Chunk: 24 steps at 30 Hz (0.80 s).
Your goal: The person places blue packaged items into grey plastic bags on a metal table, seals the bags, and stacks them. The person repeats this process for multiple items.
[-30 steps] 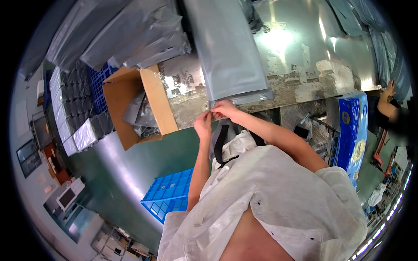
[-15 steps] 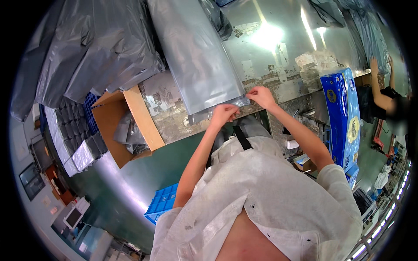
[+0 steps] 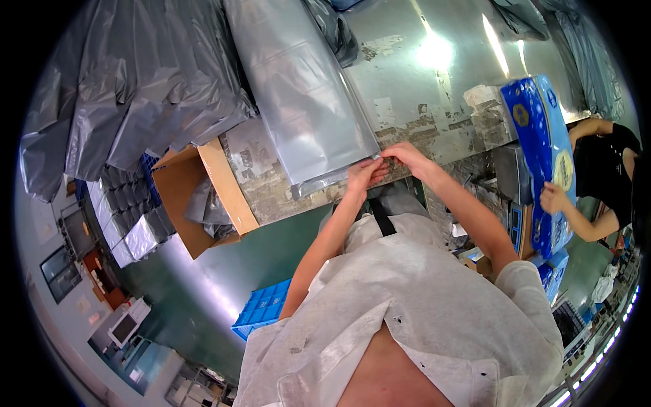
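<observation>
A long stack of flat grey plastic bags lies on the metal table, its near end at the table's front edge. At that end's right corner my right hand pinches the edge of a bag between thumb and fingers. Just left of it, almost touching, my left hand is closed at the same edge, its fingertips against the plastic. The fingers partly cover the bag's corner. A thinner, clear-looking strip of plastic sticks out below the stack beside my left hand.
An open cardboard box with grey plastic inside stands left of the stack, beside more grey bags. Rightward, a co-worker's hand touches a large blue package at the table edge. A blue crate sits on the floor.
My left hand has moved right along the bag edge, up to my right hand. At the right, the co-worker has come nearer and put a hand on the blue package, which has shifted.
</observation>
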Each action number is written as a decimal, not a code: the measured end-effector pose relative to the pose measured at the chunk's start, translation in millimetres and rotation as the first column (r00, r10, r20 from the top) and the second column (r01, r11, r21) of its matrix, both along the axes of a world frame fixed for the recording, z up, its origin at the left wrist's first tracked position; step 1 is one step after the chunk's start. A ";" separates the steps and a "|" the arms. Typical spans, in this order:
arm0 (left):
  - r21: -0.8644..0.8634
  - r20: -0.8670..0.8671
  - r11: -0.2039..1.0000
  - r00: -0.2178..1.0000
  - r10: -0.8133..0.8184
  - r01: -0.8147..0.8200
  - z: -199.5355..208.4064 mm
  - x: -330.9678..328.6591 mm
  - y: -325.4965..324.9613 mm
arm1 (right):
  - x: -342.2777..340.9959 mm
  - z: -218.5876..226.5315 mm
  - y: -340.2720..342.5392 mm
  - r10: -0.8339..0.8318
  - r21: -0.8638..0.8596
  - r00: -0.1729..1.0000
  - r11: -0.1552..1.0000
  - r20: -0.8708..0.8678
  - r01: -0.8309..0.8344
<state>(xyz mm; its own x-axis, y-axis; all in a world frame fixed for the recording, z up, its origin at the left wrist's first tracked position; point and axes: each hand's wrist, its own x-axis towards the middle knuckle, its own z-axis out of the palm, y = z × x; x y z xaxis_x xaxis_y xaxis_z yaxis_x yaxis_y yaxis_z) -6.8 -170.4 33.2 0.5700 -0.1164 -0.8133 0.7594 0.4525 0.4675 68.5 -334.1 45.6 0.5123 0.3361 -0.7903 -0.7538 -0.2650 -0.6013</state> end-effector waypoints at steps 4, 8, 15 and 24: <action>0.479 0.173 0.856 0.935 -0.309 0.194 -0.6 -6.6 -1.6 | -8.8 0.4 5.9 -0.027 -0.028 0.992 0.999 0.125 0.030; 0.908 0.237 0.413 0.724 -0.648 0.072 33.1 -16.7 -7.6 | -17.2 -4.9 5.2 -0.101 -0.009 0.991 0.995 0.088 0.102; 0.931 0.295 0.357 0.720 -0.628 -0.070 35.2 -23.5 -5.4 | -13.5 -4.0 -1.6 -0.027 0.012 0.999 1.000 0.038 0.027; 0.802 0.295 0.592 0.808 -0.510 0.081 16.3 -14.7 2.3 | -9.9 -9.2 -12.4 0.053 0.064 0.996 0.996 0.071 -0.058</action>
